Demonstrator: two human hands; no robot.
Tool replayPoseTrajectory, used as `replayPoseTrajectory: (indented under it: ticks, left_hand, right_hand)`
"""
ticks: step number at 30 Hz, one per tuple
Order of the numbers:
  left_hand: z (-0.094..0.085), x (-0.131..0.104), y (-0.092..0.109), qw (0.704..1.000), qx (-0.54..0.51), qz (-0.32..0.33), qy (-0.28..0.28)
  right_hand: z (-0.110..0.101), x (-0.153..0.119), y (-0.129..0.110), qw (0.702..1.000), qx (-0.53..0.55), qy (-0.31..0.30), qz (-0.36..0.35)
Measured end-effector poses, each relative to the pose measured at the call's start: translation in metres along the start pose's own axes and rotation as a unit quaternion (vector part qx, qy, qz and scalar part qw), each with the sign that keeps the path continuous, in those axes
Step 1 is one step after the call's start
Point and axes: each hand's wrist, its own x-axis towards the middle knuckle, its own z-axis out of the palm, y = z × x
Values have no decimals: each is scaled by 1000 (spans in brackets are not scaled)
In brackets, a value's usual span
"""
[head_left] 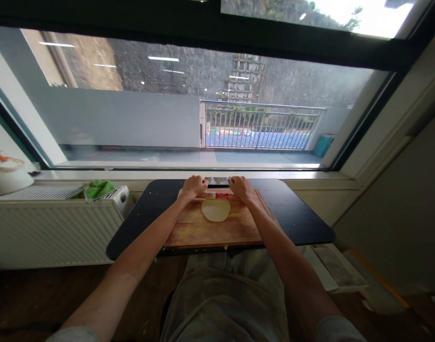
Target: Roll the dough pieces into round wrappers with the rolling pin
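A flat, pale round of dough (216, 210) lies on a wooden board (217, 235). Across its far edge runs what looks like a rolling pin (217, 195), with a red and white printed band in the middle. My left hand (195, 185) is closed at the pin's left end, and my right hand (240, 186) is closed at its right end. Both hands cover the pin's ends, and the fingertips are partly hidden. Just beyond, between my fists, is a shiny grey rectangle (217, 181) with a dark edge; its kind is unclear.
The board rests on a black table (298, 216) against the windowsill (292, 175). At left, a white radiator (53, 232) bears a green cloth (99, 189), beside a pale rounded container (8, 178). A low white piece of furniture (340, 268) stands at right.
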Motion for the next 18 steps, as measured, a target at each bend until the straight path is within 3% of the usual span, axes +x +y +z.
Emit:
replayPoseTrajectory:
  ticks: [12,18]
  left_hand:
    - [-3,-13,1,997,21,-13,-76]
    - [-7,-40,3,995,46,7,-87]
  right_hand:
    - [16,1,9,994,-5,-96,-53]
    - [17,-17,11,992,-22,-87,-86]
